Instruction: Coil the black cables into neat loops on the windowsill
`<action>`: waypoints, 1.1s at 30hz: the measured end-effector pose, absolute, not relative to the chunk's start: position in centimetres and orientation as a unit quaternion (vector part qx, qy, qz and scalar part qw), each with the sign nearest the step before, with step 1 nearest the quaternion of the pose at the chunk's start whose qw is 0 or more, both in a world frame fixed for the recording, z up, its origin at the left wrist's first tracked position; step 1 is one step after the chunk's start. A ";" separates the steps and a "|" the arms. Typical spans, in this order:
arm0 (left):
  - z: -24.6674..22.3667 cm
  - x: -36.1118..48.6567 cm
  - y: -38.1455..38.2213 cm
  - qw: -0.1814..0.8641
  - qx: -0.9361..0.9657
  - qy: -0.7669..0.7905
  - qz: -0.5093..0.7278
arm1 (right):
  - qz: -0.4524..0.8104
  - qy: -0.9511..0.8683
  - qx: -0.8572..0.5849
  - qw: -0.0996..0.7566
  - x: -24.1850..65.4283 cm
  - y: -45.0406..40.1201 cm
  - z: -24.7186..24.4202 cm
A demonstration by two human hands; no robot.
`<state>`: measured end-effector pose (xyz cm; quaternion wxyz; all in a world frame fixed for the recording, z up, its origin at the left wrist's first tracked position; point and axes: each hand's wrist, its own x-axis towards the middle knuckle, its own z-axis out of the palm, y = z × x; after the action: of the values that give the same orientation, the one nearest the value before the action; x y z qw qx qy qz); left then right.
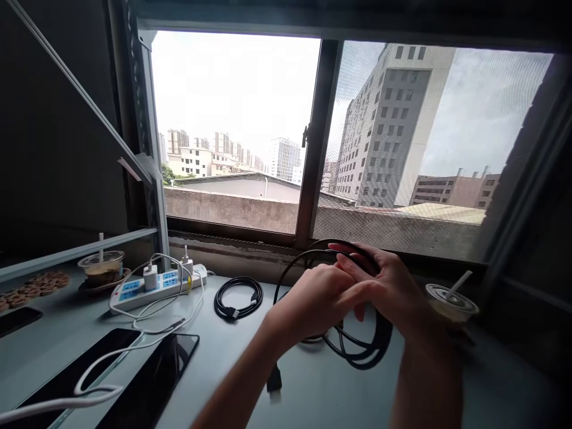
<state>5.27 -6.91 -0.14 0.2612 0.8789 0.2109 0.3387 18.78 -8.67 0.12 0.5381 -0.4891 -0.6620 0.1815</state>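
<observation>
On the left, a coiled cable (217, 301) lies near the far edge of the surface (221, 357), its loops closed up into a ring, so that one looks finished. Right of it, over the middle of the surface toward the far edge, a second black cable (383, 336) is in hand; I judge it partly done, gathered into uneven loops with one plug (274, 379) hanging free and the bundle not yet laid down. The left hand (313, 292) is bent in against the other, and whether it grips the cable I cannot tell; the right hand (393, 283) grasps the loops. As for what is obscured: by the left edge a dark phone (18, 322) is cut off, and toward the near left corner two dark-screened devices (152, 381) and a white cord (100, 357) run out of view. The overlapping hands cover several fingers, the second cable's other end cannot be made out, and toward the right edge a lidded cup (452, 305) fades into shadow.
</observation>
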 end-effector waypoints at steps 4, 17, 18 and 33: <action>0.6 3.9 -7.1 0.301 0.822 0.189 0.445 | 0.149 -0.661 -0.504 0.536 18.7 -8.7 0.4; 0.6 1.5 -4.1 0.148 0.826 0.160 0.520 | 0.071 -0.587 -0.531 0.608 19.1 -9.6 0.5; 0.3 1.6 -3.5 0.146 0.831 0.168 0.510 | 0.068 -0.588 -0.528 0.609 18.9 -9.8 0.5; -0.1 1.2 -2.5 0.065 0.810 0.266 0.519 | 0.127 -0.580 -0.458 0.661 17.7 -9.9 0.8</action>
<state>1.20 -2.49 -0.12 0.0650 0.8097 0.2664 0.5189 17.66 -9.86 0.81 0.6612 -0.4584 -0.5800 0.1273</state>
